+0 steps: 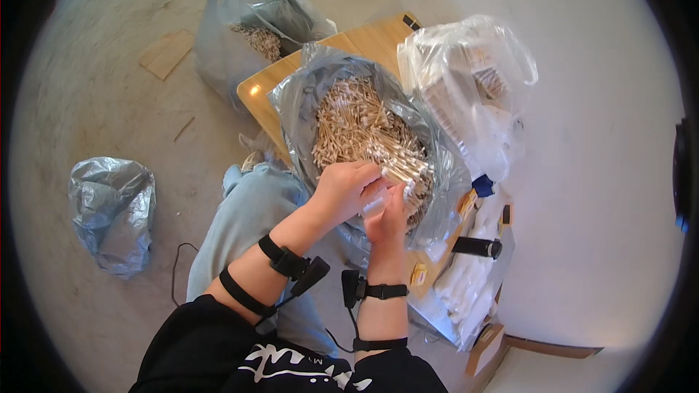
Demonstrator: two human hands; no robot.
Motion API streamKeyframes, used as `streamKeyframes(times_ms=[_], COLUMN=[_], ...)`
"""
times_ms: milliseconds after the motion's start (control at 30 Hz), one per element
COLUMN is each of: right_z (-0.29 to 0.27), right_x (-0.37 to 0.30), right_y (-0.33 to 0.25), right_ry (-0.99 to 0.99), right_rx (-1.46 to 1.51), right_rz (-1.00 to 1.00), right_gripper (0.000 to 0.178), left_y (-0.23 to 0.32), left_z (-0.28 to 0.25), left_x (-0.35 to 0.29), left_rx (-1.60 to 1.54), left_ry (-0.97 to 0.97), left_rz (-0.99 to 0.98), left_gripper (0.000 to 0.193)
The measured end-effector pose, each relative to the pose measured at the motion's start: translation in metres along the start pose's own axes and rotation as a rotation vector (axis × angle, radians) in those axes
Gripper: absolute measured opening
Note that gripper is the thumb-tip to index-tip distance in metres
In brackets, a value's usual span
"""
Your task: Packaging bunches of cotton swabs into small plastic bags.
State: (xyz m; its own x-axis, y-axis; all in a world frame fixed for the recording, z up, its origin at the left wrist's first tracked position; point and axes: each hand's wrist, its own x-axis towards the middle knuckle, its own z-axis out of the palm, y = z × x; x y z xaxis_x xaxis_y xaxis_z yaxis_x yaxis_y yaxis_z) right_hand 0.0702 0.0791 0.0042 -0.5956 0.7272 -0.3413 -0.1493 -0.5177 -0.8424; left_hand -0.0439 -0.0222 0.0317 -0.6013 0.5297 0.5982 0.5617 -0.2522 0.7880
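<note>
Fingers of the left hand and right hand were overlapped at centre; anything between them was not resolved. Contents of the clear bag, upper right, were partly obscured by creased plastic. A dark object was cut by the right rim, a black shirt by the lower edge.

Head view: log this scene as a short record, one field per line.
left hand: fingers bent, close to the right hand; exact hold unclear
right hand: thumb and fingers raised beside the left; exact hold unclear
under the hands: loose cotton swabs, wooden sticks, white tips
container: open grey bag, at the wooden table
far left: second grey bag, similar sticks inside
right: clear bag with packs inside
floor, left: crumpled grey bag
</note>
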Motion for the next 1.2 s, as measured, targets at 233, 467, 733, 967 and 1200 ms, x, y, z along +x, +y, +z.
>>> streamKeyframes(times_ms=[233,467,733,967,1200], right_z=[-0.009,-0.026,-0.047,-0.032,-0.04], right_x=[-0.039,-0.057,-0.082,-0.084,-0.077], right_y=[0.004,-0.003,-0.012,0.006,0.029], right_ry=[-0.055,0.05,0.202,0.042,0.146], right_rx=[0.201,0.056,-0.025,0.206,0.328], right_rz=[0.124,-0.065,-0.123,0.14,0.064], right_gripper=[0.037,0.01,0.006,0.024,0.012], left_y=[0.001,-0.006,-0.009,0.012,0.013], left_z=[0.002,0.02,0.028,0.032,0.028], left_x=[-0.005,-0.017,-0.027,-0.034,-0.031], left_rx=[0.026,-0.139,-0.577,-0.007,0.171], left_ry=[0.047,0.077,0.062,-0.089,-0.101], left_rz=[-0.218,-0.393,-0.749,-0.256,-0.028], left_gripper=[0.023,0.026,0.029,0.023,0.024])
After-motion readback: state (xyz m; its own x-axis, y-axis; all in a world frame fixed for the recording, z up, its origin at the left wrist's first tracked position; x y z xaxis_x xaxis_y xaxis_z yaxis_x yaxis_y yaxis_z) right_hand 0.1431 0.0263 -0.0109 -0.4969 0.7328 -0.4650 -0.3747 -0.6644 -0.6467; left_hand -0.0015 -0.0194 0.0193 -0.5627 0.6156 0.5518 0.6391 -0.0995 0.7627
